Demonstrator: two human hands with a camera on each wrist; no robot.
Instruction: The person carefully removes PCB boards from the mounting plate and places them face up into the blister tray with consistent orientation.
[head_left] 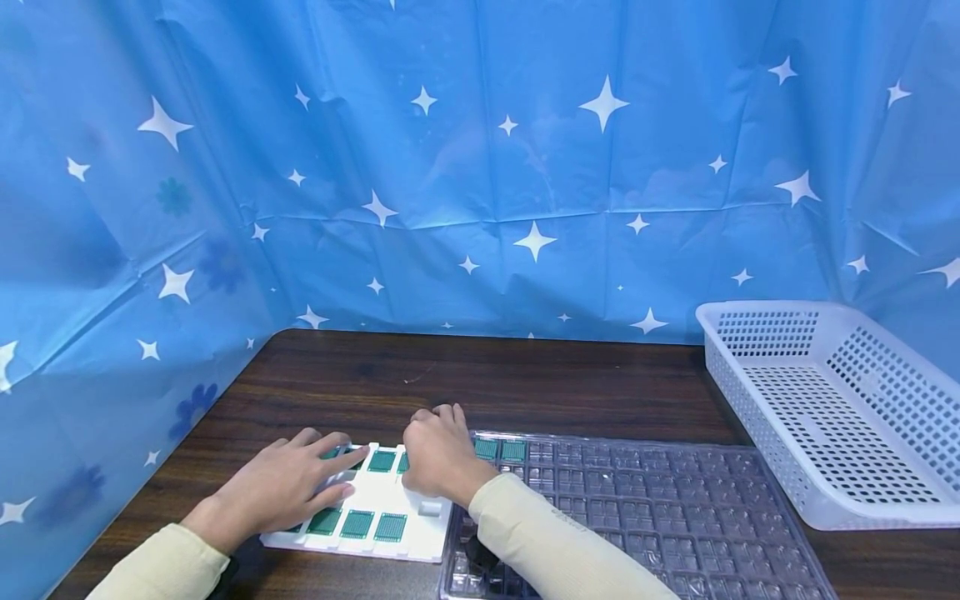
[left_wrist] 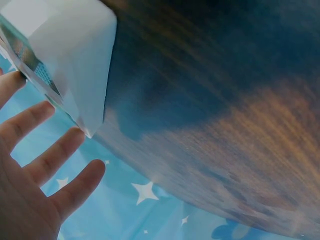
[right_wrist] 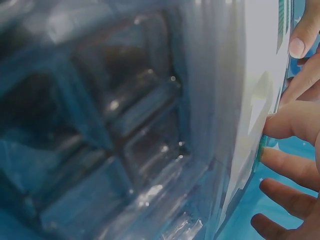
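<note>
A white tray [head_left: 423, 546] with small green circuit boards [head_left: 390, 527] set in two rows lies on the table. My left hand [head_left: 288, 483] rests over its left part, fingers spread and fairly straight; in the left wrist view, fingertips [left_wrist: 76, 134] are at the tray's edge. At the tray's right end, my right hand [head_left: 441, 454] pinches a green circuit board [right_wrist: 261, 145] between thumb and index finger, the other fingers apart. Most of that board is hidden. Beside it lies a clear plastic tray [head_left: 645, 500] of many pockets, with two green boards [head_left: 500, 450] in its far-left pockets.
A white perforated basket [head_left: 757, 442] stands to the right, close to the clear tray's corner. The dark wooden table [head_left: 562, 383] reaches back to a blue curtain [head_left: 480, 167] with white stars. My right forearm crosses over the clear tray's near-left part.
</note>
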